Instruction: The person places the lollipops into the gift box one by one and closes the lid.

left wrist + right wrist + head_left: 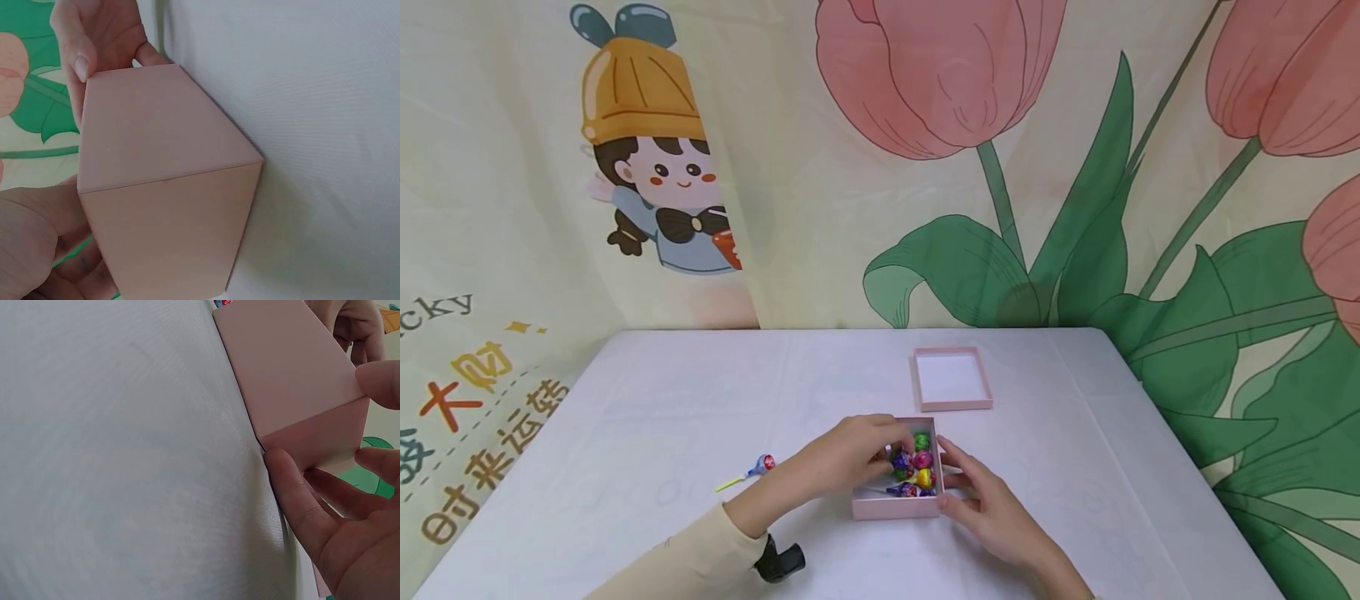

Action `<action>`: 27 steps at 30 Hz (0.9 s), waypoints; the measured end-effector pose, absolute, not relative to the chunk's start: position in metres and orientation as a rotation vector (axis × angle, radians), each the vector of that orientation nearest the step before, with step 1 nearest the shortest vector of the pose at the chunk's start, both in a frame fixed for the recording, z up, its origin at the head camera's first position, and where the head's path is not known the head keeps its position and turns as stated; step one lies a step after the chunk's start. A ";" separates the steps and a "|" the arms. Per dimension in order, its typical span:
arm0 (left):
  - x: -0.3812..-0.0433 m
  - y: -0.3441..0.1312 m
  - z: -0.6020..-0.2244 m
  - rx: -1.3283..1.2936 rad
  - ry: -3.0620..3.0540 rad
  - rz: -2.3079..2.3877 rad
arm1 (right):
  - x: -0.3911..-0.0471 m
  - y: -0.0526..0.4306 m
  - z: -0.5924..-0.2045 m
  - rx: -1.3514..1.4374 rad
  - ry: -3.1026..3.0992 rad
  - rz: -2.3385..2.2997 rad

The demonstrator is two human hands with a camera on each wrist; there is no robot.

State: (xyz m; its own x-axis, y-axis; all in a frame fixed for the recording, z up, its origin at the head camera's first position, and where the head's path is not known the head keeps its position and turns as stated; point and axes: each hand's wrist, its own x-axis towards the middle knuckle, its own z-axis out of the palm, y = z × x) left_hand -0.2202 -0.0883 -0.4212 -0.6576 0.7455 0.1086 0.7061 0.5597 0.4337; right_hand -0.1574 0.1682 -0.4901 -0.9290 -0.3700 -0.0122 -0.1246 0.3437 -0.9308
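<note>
A pink box (895,508) without its lid stands on the table, with several wrapped lollipops (922,460) inside in green, pink, yellow and dark colours. My left hand (853,454) reaches over the left side, fingers bent down among the sweets. The fingertips are hidden, so I cannot tell whether they pinch one. My right hand (988,504) rests against the box's right side. In the right wrist view its thumb lies at the near corner and its extended fingers (294,487) touch the side wall. The left wrist view shows mostly the box's outer walls (169,131).
A blue and red lollipop (763,465) with a yellow stick lies on the white tabletop (662,417), left of the box. Behind the box sits the pink lid (955,407), inner side up. A printed curtain (805,208) hangs along the table's back edge.
</note>
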 end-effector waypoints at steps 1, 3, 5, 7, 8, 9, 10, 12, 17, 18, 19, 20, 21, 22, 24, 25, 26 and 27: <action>-0.220 -0.088 -0.422 1.258 2.700 0.680 | -0.157 0.168 -0.490 -0.446 2.386 -1.622; -0.221 -0.088 -0.425 1.265 2.705 0.671 | -0.157 0.168 -0.490 -0.444 2.389 -1.622; -0.221 -0.087 -0.427 1.275 2.710 0.663 | -0.157 0.168 -0.490 -0.442 2.394 -1.620; -0.222 -0.087 -0.430 1.282 2.717 0.643 | -0.157 0.168 -0.490 -0.439 2.399 -1.619; -0.222 -0.086 -0.431 1.290 2.719 0.635 | -0.157 0.168 -0.490 -0.439 2.400 -1.619; -0.222 -0.086 -0.432 1.294 2.722 0.624 | -0.157 0.168 -0.490 -0.436 2.402 -1.617; -0.222 -0.085 -0.433 1.300 2.726 0.611 | -0.157 0.168 -0.490 -0.436 2.402 -1.618; -0.222 -0.085 -0.434 1.309 2.733 0.591 | -0.157 0.168 -0.489 -0.438 2.400 -1.619; -0.222 -0.084 -0.437 1.328 2.742 0.569 | -0.156 0.168 -0.489 -0.459 2.394 -1.625; -0.222 -0.084 -0.438 1.332 2.743 0.564 | -0.156 0.168 -0.489 -0.464 2.394 -1.626; -0.222 -0.084 -0.438 1.334 2.743 0.562 | -0.156 0.168 -0.490 -0.469 2.395 -1.626; -0.222 -0.084 -0.439 1.338 2.741 0.561 | -0.156 0.168 -0.490 -0.473 2.396 -1.627; -0.222 -0.084 -0.439 1.340 2.740 0.557 | -0.155 0.168 -0.490 -0.475 2.395 -1.627; -0.222 -0.084 -0.440 1.344 2.738 0.554 | -0.155 0.168 -0.490 -0.476 2.395 -1.628; -0.223 -0.084 -0.440 1.349 2.731 0.553 | -0.155 0.168 -0.490 -0.480 2.397 -1.627; -0.222 -0.084 -0.440 1.351 2.728 0.551 | -0.155 0.168 -0.490 -0.481 2.397 -1.628; -0.222 -0.084 -0.439 1.353 2.725 0.552 | -0.155 0.168 -0.490 -0.481 2.395 -1.631; -0.222 -0.084 -0.439 1.358 2.722 0.552 | -0.155 0.168 -0.490 -0.482 2.394 -1.633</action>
